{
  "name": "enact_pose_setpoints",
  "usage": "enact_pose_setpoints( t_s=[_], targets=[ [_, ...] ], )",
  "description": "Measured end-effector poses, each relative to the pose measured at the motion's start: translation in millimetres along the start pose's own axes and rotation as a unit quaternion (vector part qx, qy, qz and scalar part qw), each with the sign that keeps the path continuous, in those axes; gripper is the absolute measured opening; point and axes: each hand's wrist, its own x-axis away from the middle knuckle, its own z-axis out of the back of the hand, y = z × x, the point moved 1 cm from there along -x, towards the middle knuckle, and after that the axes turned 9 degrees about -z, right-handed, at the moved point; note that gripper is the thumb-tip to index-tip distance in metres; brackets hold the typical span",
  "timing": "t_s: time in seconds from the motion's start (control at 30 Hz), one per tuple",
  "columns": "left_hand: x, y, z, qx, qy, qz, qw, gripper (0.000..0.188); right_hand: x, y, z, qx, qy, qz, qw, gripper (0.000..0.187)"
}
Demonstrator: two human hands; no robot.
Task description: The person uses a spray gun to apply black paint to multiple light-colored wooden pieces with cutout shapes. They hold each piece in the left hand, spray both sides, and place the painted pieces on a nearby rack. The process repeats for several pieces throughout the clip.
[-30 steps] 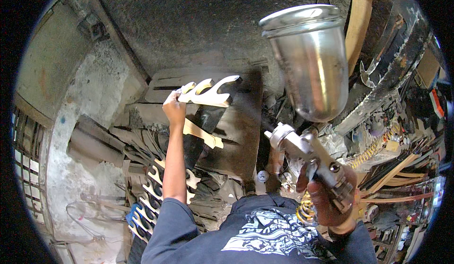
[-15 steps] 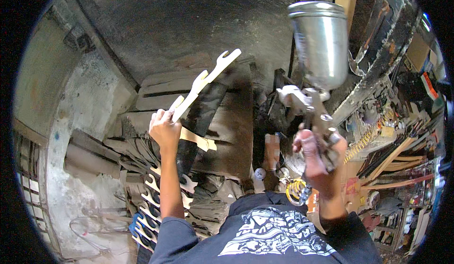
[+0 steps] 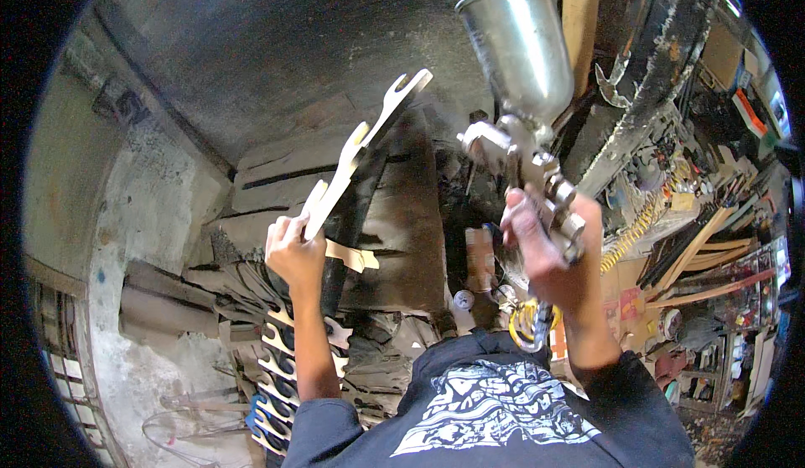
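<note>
My left hand (image 3: 293, 252) is closed round the lower end of a long, pale wooden piece (image 3: 342, 176) with hook-shaped cutouts. The piece slants up to the right, and a short pale wooden part (image 3: 352, 257) sticks out to the right of my wrist. In my right hand (image 3: 547, 250) is a spray gun (image 3: 521, 53) with a large silver metal cup on top, my fingers wrapped round its handle. Its nozzle points left, toward the wooden piece but apart from it. My right hand is slightly blurred.
Several similar hooked pieces (image 3: 281, 376) stand in rows at lower left. Brown boards (image 3: 402, 233) lie behind my hands. A yellow coiled hose (image 3: 527, 321) hangs below the spray gun. Wooden strips (image 3: 700, 254) and cluttered shelves line the right. A stained wall (image 3: 155, 225) stands left.
The spray gun in my right hand has moved left and up, nearer the wooden piece. The piece in my left hand has tilted slightly steeper.
</note>
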Motion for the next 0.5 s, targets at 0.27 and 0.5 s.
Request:
enact_pose_setpoints(
  t_s=[0.27,0.5],
  targets=[
    [51,60,18,0.296,-0.024,0.204,0.933,0.017,-10,43,1,-0.05,0.095,0.061,0.992,0.015],
    [58,185,23,0.727,-0.106,0.43,0.526,0.024,22,102,-18,-0.182,-0.058,-0.076,0.979,0.026]
  ],
)
